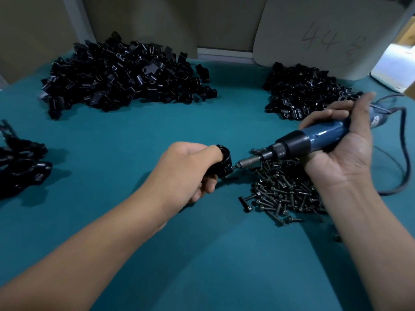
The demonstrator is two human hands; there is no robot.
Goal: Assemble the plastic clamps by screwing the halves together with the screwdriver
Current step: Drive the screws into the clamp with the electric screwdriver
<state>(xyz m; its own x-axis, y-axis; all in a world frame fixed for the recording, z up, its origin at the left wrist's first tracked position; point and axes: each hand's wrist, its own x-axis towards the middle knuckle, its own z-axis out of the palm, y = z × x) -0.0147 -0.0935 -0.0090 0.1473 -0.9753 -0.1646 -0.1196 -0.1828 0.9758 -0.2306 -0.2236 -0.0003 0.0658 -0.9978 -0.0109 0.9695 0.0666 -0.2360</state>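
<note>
My left hand (pixel 188 169) grips a black plastic clamp (pixel 221 163) just above the teal table, near the middle of the view. My right hand (pixel 341 149) holds a blue and black electric screwdriver (pixel 314 138), fingers curled round its body. The screwdriver's metal bit (pixel 244 162) points left and meets a screw at the clamp's right side. A heap of black screws (pixel 285 194) lies under and in front of the screwdriver.
A big pile of black clamp halves (pixel 125 75) sits at the back left, a smaller pile (pixel 305 90) at the back right. Assembled clamps (pixel 20 162) lie at the left edge. The screwdriver's cable (pixel 404 153) loops to the right. A cardboard sheet (pixel 325 32) stands behind.
</note>
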